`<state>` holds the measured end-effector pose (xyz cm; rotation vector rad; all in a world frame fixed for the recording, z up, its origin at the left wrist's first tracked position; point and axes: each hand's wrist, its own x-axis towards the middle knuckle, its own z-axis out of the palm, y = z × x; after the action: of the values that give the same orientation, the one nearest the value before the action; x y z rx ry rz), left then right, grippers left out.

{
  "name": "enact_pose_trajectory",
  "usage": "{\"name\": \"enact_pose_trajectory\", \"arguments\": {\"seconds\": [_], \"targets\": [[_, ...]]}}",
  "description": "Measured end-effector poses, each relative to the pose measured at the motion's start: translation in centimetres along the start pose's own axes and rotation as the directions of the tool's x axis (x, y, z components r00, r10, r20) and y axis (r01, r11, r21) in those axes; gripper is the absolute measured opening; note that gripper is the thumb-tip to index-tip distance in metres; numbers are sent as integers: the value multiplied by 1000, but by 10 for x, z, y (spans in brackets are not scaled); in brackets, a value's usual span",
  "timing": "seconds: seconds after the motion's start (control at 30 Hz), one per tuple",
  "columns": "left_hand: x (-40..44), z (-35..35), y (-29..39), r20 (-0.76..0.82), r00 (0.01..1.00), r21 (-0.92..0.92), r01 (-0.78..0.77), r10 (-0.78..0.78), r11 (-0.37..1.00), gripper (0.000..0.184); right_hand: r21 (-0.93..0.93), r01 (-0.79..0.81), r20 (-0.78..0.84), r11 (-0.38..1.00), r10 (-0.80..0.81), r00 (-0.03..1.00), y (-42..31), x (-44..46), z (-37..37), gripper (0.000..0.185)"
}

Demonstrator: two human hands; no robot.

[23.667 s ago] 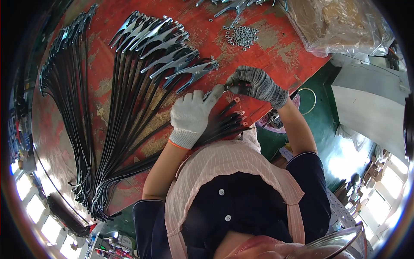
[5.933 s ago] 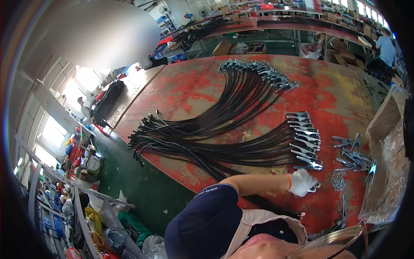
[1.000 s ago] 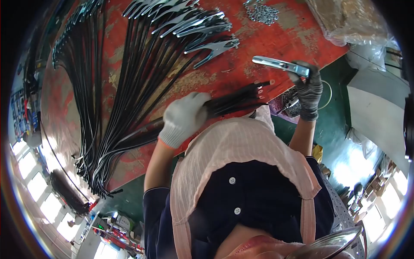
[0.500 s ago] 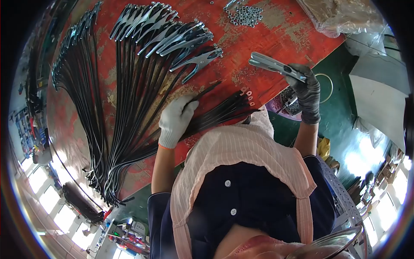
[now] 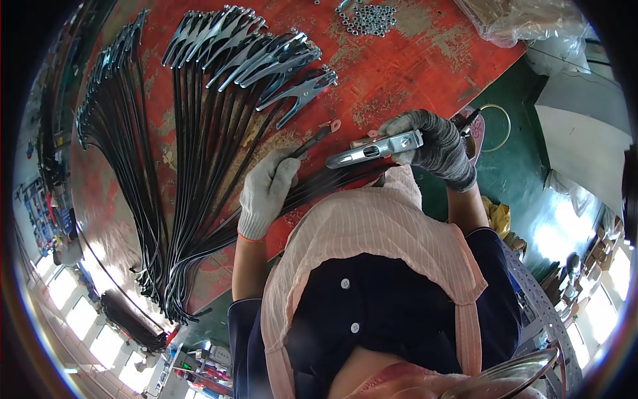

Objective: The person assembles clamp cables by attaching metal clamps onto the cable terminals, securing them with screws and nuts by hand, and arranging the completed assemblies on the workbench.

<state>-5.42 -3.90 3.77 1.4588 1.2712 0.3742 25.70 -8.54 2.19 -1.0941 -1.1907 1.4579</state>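
My left hand [image 5: 268,186], in a white glove, is closed round a black cable [image 5: 310,142] whose end carries a copper ring lug [image 5: 335,125]. In a dark grey glove, my right hand [image 5: 432,147] grips a silver metal ground clamp [image 5: 377,150], its narrow end pointing left towards the cable. Clamp and lug are apart. Under both hands lies a bundle of loose black cables [image 5: 325,183]. Beyond my left hand, a row of cables with clamps fitted [image 5: 246,50] fans out across the table.
Another group of clamped cables [image 5: 109,73] lies at the far left of the red table [image 5: 385,73]. Small metal nuts [image 5: 370,20] are heaped at the back. Plastic-wrapped material [image 5: 525,20] sits at the back right corner. Beyond the table's right edge is green floor [image 5: 512,166].
My right hand has brought the clamp left and nearer my body, turning it. The cable end in my left hand now shows its ring lug.
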Motion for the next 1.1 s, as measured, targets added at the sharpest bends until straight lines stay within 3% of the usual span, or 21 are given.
{"name": "enact_pose_trajectory", "arguments": {"seconds": [0.1, 0.13, 0.17, 0.23, 0.27, 0.37, 0.4, 0.47, 0.53, 0.63, 0.67, 0.73, 0.77, 0.83, 0.87, 0.97, 1.07, 1.1], "targets": [[1, -1, 0, -4, 1000, 25, 21, -21, 999, 27, -7, 53, 8, 999, -53, 999, -1, 1, 8, 37], [1, -1, 0, -6, 1000, 46, 25, -25, 999, 28, -84, 57, 35, 995, -55, 998, -4, 1, 10, 38], [3, 1, 5, -74, 983, 220, -150, 170, 964, 30, -96, 81, 37, 992, -78, 996, -9, 2, 14, 39], [7, 6, 19, -104, 828, 567, -406, 551, 716, 36, -117, 134, 48, 984, -129, 990, -16, 5, 25, 41], [6, 4, 21, -61, 793, 443, -523, 606, 728, 47, 54, 152, 23, 987, -153, 988, -12, 5, 33, 40], [5, 13, 56, 51, 692, 192, -715, 720, 672, 47, -86, 397, 148, 914, -382, 912, -16, 20, 39, 36], [9, 21, 55, 15, 653, 162, -749, 757, 642, 46, -211, 456, 236, 865, -407, 882, -24, 23, 38, 35], [19, 32, 47, -55, 567, 107, -815, 822, 569, 45, -243, 557, 255, 794, -502, 827, -29, 32, 42, 36], [23, 22, 51, -11, 510, 84, -857, 860, 509, 42, -250, 592, 249, 766, -540, 804, -37, 37, 44, 35], [23, 6, 71, 159, 438, 87, -899, 885, 429, 54, -210, 631, 343, 747, -548, 763, -41, 40, 41, 35], [18, 5, 70, 150, 463, 154, -884, 874, 442, 51, -146, 615, 351, 774, -541, 764, -37, 46, 38, 41], [9, 3, 71, 104, 525, 342, -816, 845, 465, 42, -91, 472, 223, 877, -444, 868, -38, 42, 43, 40], [10, -2, 71, 99, 433, 431, -830, 896, 354, 42, -53, 397, 162, 916, -384, 909, -41, 42, 45, 39], [15, -12, 69, 116, 232, 594, -796, 966, 120, 43, 52, 406, 120, 913, -409, 905, -31, 43, 41, 49], [10, -13, 72, 114, 275, 690, -713, 955, 123, 48, 72, 408, 100, 910, -414, 905, -28, 41, 40, 48], [3, -14, 79, 58, 380, 743, -634, 923, 214, 48, 110, 398, 63, 911, -406, 912, -26, 37, 42, 41], [0, -13, 87, 52, 429, 734, -629, 902, 257, 41, 27, 395, 67, 918, -396, 916, -24, 33, 41, 35], [3, -8, 89, 44, 399, 737, -631, 916, 240, 42, 17, 378, 57, 926, -378, 924, -21, 32, 41, 34]]}}
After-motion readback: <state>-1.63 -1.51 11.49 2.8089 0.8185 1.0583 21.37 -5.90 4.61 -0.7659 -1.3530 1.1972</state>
